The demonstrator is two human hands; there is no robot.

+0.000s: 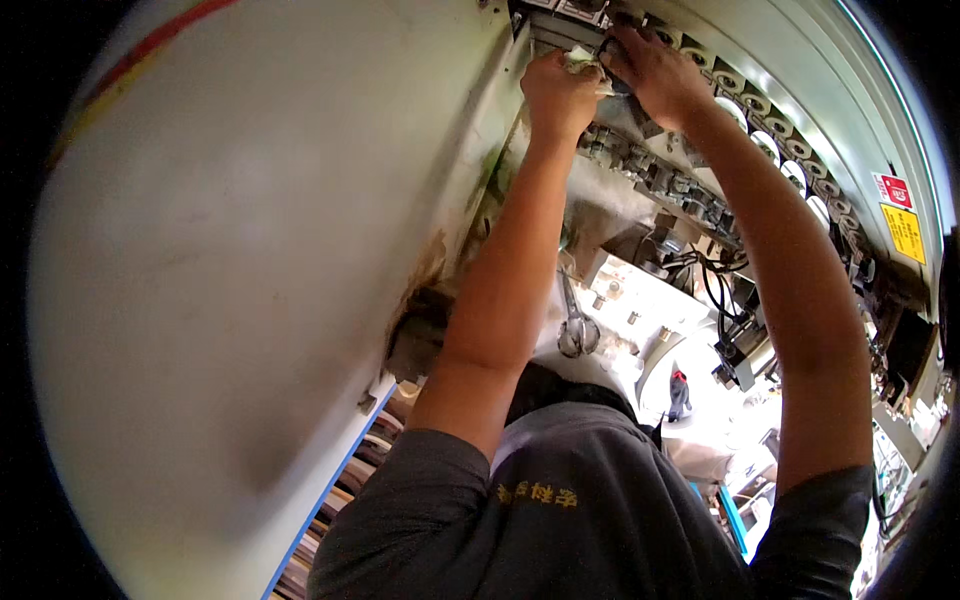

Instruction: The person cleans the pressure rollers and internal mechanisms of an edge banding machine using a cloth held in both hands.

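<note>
Both my arms reach up to the top of the view, into the inside of a machine. My left hand (pixel 561 94) is closed on a crumpled, whitish cloth or paper wipe (pixel 583 61), which shows stained patches. Just to its right, my right hand (pixel 664 81) is bent over dark machine parts, with a small dark loop, perhaps a cable, at its fingers. Shadow hides those fingertips, so whether they grip anything cannot be told. Below the hands runs a row of metal machine fittings (pixel 637 161).
A large pale panel (pixel 225 262) fills the left. A metal housing (pixel 817 97) with rows of round fittings (pixel 757 103) curves along the right, bearing a yellow label (pixel 903 232). Black cables (pixel 716 289) hang between the arms. Scissors-like black handles (pixel 577 336) lie on a bright surface.
</note>
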